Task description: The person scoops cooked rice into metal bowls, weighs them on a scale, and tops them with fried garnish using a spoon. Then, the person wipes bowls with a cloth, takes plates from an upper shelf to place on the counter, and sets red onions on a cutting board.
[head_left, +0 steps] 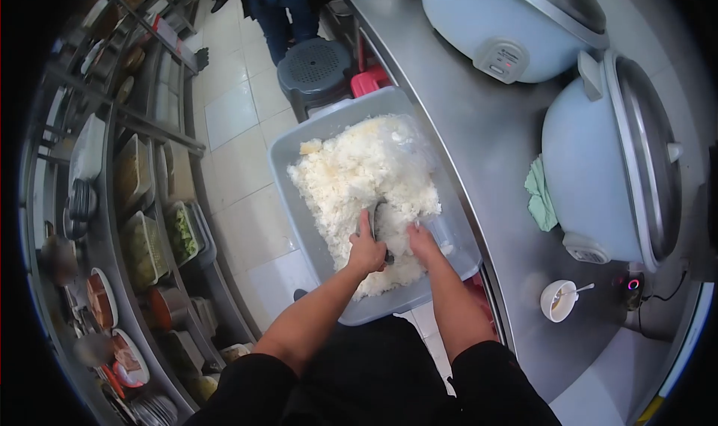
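Note:
A large heap of white rice [336, 172] fills much of a grey plastic tub [286, 194] in front of me. My left hand [368, 251] is closed round the handle of a dark scoop [374, 215], whose far end touches the rice. Close to its right, my right hand [422, 243] is low over the rice with its fingers bent together; what they hold, if anything, is too small to make out.
Right of the tub runs a steel counter [479, 157] with two big rice cookers [598, 164], a green cloth [540, 195] and a white bowl [559, 301]. Food shelves [161, 231] line the left. Beyond the tub are a grey stool [314, 63] and a person [280, 11].

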Motion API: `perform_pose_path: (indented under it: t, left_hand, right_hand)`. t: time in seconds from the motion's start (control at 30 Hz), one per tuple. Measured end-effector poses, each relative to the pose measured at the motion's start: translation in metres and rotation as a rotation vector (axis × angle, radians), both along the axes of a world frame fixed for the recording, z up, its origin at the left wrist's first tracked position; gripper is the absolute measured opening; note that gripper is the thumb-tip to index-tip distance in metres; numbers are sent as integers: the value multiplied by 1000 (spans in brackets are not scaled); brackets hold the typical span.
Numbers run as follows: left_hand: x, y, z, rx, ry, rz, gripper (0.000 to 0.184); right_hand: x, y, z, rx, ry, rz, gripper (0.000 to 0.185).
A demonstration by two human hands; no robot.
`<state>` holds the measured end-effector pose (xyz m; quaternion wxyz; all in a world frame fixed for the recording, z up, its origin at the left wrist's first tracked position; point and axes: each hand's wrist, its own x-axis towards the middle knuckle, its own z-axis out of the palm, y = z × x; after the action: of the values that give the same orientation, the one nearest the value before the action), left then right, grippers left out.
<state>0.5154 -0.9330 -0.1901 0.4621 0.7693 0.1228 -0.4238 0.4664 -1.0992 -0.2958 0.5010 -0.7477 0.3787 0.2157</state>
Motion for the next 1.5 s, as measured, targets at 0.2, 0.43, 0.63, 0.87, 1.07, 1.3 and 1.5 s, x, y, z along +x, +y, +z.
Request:
perform_pose_path:
  t: [0.2, 0.43, 0.63, 0.87, 1.07, 1.3, 1.5]
  left_hand:
    - [12, 49, -15, -242, 113, 93, 84]
    - [2, 127, 33, -236, 97, 215, 65]
    - [0, 96, 16, -340, 91, 357, 60]
    - [3, 102, 7, -372, 20, 287, 53]
    - [-1, 136, 71, -228, -202, 117, 65]
    - [4, 131, 70, -237, -259, 449, 76]
    - [11, 112, 57, -431, -215, 812, 76]
  right_hand:
    - [49, 60, 23, 207, -35, 149, 55]
    - [37, 18, 179, 173, -229, 201, 47]
    - [7, 18, 126, -474, -590, 717, 37]
    - [6, 63, 147, -553, -775, 1388, 18]
    - [68, 58, 170, -485, -871, 991, 34]
    - [71, 53, 72, 120, -479, 464, 27]
    - [36, 92, 95, 594, -548, 139, 25]
